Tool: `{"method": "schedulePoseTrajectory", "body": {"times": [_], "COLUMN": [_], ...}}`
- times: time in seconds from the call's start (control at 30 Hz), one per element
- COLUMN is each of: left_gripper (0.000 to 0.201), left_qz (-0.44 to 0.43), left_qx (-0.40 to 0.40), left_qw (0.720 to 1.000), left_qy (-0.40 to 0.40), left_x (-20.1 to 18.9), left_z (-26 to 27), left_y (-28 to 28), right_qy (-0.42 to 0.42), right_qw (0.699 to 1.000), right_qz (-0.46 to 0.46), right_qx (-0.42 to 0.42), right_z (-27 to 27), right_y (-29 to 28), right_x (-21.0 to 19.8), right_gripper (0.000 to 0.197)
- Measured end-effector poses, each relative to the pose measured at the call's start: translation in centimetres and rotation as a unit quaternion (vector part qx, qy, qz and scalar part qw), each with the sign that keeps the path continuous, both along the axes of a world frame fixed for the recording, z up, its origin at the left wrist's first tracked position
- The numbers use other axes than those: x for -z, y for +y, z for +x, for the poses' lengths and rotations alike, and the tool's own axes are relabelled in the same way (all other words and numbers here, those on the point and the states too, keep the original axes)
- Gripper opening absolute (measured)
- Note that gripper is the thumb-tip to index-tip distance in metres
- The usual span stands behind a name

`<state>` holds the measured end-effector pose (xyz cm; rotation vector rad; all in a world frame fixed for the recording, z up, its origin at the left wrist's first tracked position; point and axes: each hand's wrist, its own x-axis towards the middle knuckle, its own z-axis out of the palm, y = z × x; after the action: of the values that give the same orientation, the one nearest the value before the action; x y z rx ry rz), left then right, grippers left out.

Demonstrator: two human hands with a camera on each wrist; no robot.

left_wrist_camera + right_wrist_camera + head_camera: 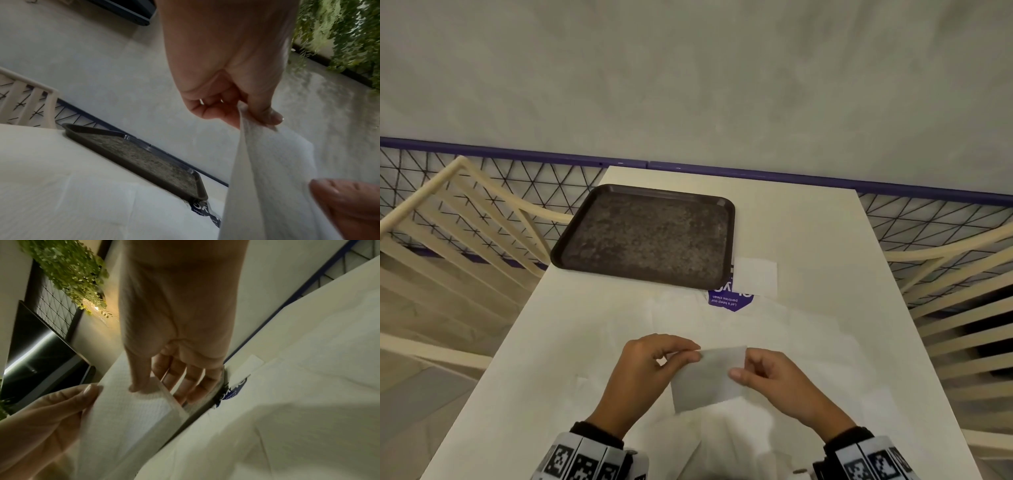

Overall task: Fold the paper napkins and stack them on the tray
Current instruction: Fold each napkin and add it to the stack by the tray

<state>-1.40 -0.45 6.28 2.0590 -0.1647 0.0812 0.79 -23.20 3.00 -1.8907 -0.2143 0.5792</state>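
A folded white paper napkin (707, 378) hangs above the near part of the white table (808, 233), held by both hands. My left hand (690, 354) pinches its upper left corner between thumb and forefinger (257, 116). My right hand (741, 368) pinches its right edge, thumb on the front and fingers (180, 382) behind the napkin (131, 410). The dark brown tray (645, 236) lies bare at the far left of the table, well beyond the hands. Other unfolded white napkins (774, 329) lie spread on the table under and beyond the hands.
A small white paper (755, 277) and a purple printed sticker (729, 301) sit right of the tray's near corner. Cream slatted chairs (448, 233) flank the table on both sides. A wire mesh fence with a purple rail (825, 178) runs behind it.
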Motion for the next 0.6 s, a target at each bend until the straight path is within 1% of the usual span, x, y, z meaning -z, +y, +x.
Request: {"method": "schedulePoseTrajectory", "body": {"times": [0.03,0.07,0.13,0.2,0.3,0.37,0.43,0.5,0.6], "left_gripper": [0.008,0.004,0.005,0.006,0.004,0.003,0.008,0.019,0.039], "left_qz": [-0.004,-0.002,0.017,0.037,0.070,0.111,0.161,0.214,0.289], "left_qx": [-0.004,-0.002,0.014,0.019,0.001,-0.008,-0.015,-0.024,-0.021], "left_qw": [1.000,1.000,0.999,0.997,0.995,0.992,0.985,0.975,0.948], "left_qy": [0.013,0.027,0.049,0.066,0.069,0.066,0.058,0.058,0.131], "left_x": [0.1,0.3,0.6,1.3,2.8,4.0,5.4,6.8,8.3], "left_z": [0.3,0.7,1.6,2.8,5.1,6.8,8.5,9.9,11.2], "left_y": [0.1,0.3,0.7,1.3,2.4,3.1,3.6,3.8,3.8], "right_qy": [-0.001,0.001,0.010,0.011,0.003,-0.004,-0.011,-0.018,-0.012], "right_qw": [1.000,0.999,0.999,0.998,0.994,0.990,0.985,0.980,0.973], "right_qz": [0.006,0.012,0.028,0.027,0.008,-0.006,-0.028,-0.044,-0.051], "right_qx": [0.016,0.031,0.043,0.053,0.106,0.142,0.170,0.194,0.223], "right_z": [0.1,0.3,0.7,1.3,2.7,4.0,5.3,6.6,8.1], "right_y": [0.0,0.0,-0.1,-0.2,-0.9,-1.6,-2.2,-2.7,-3.2], "right_x": [0.2,0.4,0.5,0.9,1.8,2.4,3.0,3.3,3.8], "right_gripper": [0.039,0.035,0.030,0.030,0.032,0.035,0.038,0.039,0.038]}}
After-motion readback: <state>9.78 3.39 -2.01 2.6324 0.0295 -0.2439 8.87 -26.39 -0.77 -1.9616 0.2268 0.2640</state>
